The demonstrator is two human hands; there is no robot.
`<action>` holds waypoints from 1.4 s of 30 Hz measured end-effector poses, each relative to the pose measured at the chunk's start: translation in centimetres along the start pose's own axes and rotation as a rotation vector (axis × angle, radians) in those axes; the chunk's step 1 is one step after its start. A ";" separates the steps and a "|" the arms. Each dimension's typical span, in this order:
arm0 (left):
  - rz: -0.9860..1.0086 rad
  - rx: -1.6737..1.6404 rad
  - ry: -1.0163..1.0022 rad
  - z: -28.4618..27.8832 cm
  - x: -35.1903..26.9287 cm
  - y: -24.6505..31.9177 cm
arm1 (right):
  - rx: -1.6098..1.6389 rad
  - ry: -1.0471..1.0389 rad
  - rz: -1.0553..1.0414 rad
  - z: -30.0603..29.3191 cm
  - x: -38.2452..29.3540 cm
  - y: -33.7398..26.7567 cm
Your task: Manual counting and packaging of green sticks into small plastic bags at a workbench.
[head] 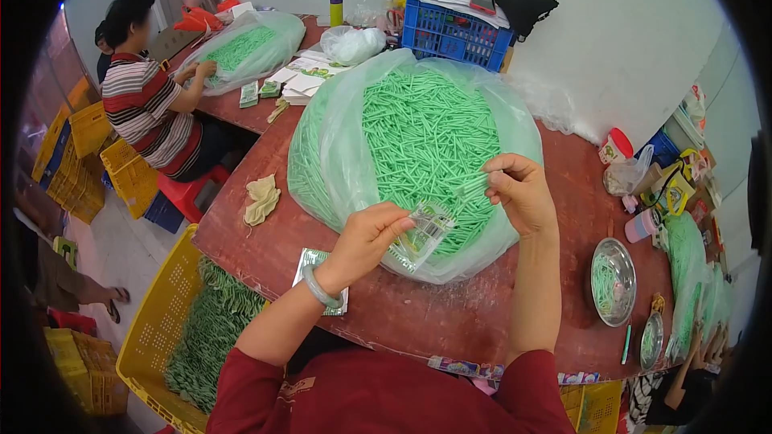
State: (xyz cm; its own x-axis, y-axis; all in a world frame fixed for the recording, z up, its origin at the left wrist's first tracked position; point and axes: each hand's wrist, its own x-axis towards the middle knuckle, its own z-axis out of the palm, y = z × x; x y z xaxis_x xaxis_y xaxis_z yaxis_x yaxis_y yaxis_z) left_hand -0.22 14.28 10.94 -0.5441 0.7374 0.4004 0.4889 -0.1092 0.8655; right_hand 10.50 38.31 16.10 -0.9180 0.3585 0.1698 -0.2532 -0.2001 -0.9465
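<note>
My left hand point(373, 240) pinches a small printed plastic packet point(426, 230) by its left side. The packet is partly see-through and bears writing and a barcode. In the fingertips of my right hand point(520, 191) is a small bundle of thin pale green sticks point(473, 185), pointing left toward the packet but apart from it. Both hands are over the front of a large clear plastic bag point(338, 150), its mouth spread wide. Loose green sticks point(431, 120) fill the bag. Under my left wrist, partly covered, more flat packets point(309, 260) lie on the red table point(416, 313).
A yellow crate point(145, 337) of filled packets stands at the table's left edge. A crumpled cloth glove point(262, 200) lies nearby. Metal bowls point(624, 289) are at right, a blue crate point(455, 36) behind. Another person point(148, 90) sits at left by a second bag point(277, 33).
</note>
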 end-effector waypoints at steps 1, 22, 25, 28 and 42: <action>0.003 0.003 0.001 0.1 0.0 0.0 | 0.001 -0.002 -0.004 0.4 0.0 -0.2; 0.061 -0.129 0.094 3.4 2.9 -1.1 | -0.612 -0.256 -0.044 2.7 -0.3 -1.2; -0.049 -0.264 0.127 3.7 4.5 -1.9 | -0.815 -0.184 -0.210 3.5 -0.2 -1.6; -0.159 -0.506 0.101 3.7 6.0 -2.3 | -0.661 0.019 -0.276 3.1 0.9 -0.6; 0.104 -0.188 0.041 -9.6 0.6 2.1 | -0.570 -0.271 -0.107 10.5 1.3 -0.1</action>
State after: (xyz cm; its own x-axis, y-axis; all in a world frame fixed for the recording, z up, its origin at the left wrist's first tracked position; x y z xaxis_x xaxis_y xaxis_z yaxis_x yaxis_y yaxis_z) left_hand -6.08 8.04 15.85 -0.5264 0.6885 0.4988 0.4100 -0.3084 0.8584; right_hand 6.18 29.23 19.31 -0.9600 0.0918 0.2647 -0.2145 0.3669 -0.9052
